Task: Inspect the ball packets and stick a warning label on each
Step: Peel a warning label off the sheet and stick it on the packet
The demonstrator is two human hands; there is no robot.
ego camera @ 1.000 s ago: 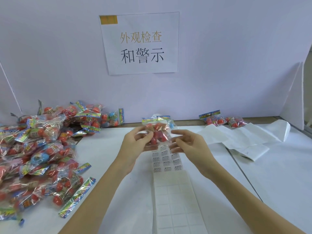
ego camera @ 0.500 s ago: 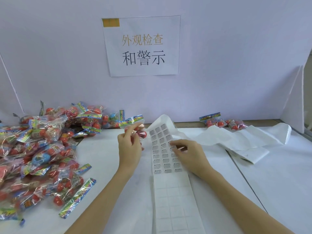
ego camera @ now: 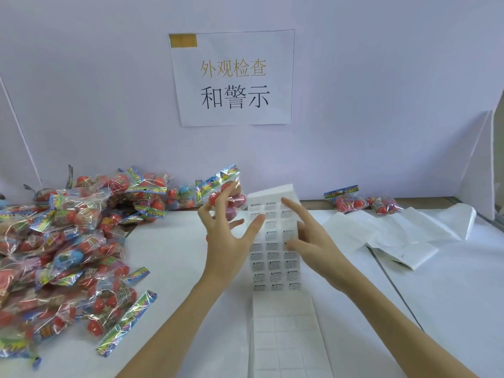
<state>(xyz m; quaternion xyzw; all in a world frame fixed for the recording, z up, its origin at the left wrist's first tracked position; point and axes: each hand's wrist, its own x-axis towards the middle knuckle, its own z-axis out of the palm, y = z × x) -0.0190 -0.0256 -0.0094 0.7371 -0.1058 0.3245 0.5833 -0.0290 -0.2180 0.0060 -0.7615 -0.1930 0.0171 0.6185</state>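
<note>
My left hand [ego camera: 226, 230] holds a clear ball packet [ego camera: 227, 186] of red balls with a colourful header, raised just left of the label sheet, its thumb stretched toward the sheet. The warning label sheet [ego camera: 274, 266] lies in the middle of the white table, with its far end curled up. My right hand [ego camera: 313, 241] hovers over the sheet's right side, index finger straight and thumb touching the labels. Whether a label sticks to a finger I cannot tell. The near part of the sheet [ego camera: 283, 336] is bare backing with empty squares.
A large pile of ball packets [ego camera: 68, 241] covers the table's left side. Two more packets [ego camera: 351, 200] lie at the back right by the wall. Crumpled white backing paper [ego camera: 395, 230] lies to the right. A paper sign [ego camera: 234, 77] hangs on the wall, and a white partition [ego camera: 474, 165] stands at the right.
My right hand let go of the packet and dropped onto the label sheet. My left hand carried the packet up and left, then back toward the sheet.
</note>
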